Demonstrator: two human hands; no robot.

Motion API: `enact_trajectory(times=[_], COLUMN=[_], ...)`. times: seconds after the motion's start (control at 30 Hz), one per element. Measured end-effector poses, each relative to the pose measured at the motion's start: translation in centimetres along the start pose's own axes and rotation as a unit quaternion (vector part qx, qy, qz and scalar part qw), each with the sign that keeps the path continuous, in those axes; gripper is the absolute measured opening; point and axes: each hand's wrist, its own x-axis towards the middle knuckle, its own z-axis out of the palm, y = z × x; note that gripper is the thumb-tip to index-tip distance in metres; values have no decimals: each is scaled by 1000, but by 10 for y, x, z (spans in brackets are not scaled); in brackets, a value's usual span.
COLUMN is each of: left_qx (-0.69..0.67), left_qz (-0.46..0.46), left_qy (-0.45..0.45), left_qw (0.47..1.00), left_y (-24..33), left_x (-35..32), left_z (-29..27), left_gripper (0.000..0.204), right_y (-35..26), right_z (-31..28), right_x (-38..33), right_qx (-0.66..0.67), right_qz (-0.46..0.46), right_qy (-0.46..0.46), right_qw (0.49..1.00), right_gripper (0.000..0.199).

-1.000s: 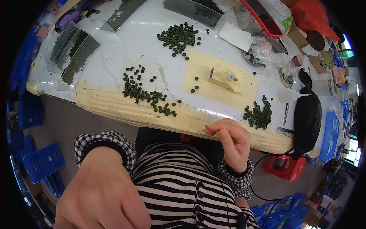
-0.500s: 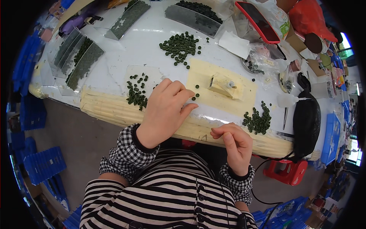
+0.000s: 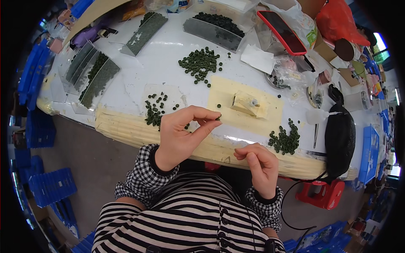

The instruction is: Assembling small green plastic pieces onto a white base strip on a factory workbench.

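Note:
My left hand [image 3: 179, 135] reaches over the table's front edge, thumb and forefinger pinching a small round dark green piece [image 3: 218, 117]. A single loose green piece [image 3: 219, 106] lies just beyond those fingertips. Partly behind the left hand is a small heap of green pieces [image 3: 152, 114] on a clear sheet. My right hand [image 3: 262, 166] hovers at the front edge, fingers curled against the thumb; whatever they may hold is hidden. To its right lies another heap of green pieces [image 3: 285, 139]. A cream tape-wrapped block with a metal peg [image 3: 247, 103] stands on yellowish paper [image 3: 270, 120] beyond both hands.
A larger green heap [image 3: 199, 64] lies farther back. Clear trays [image 3: 215, 33] of dark pieces line the far side. A red-framed phone [image 3: 282, 33], plastic bags and a black pouch [image 3: 339, 141] crowd the right. A red stool [image 3: 321, 194] stands below.
My left thumb and forefinger have closed on a green piece near the yellowish paper. The right hand keeps nearly the same curled pose. The whole view has shifted slightly.

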Motion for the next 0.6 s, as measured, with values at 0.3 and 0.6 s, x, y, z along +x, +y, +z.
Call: enact_trajectory(times=[0.3, 0.6], left_qx=[-215, -424], left_qz=[-29, -158], left_qy=[-63, -142], left_qw=[974, 880], left_y=[2, -3], left_x=[-4, -5], left_z=[-4, -11], left_gripper=[23, 21], right_y=[0, 0], right_z=[-1, 0], right_x=[-1, -2], right_qx=[-3, -3], right_qz=[8, 11], right_qy=[3, 0], right_qw=[1000, 1000], right_gripper=[21, 21])
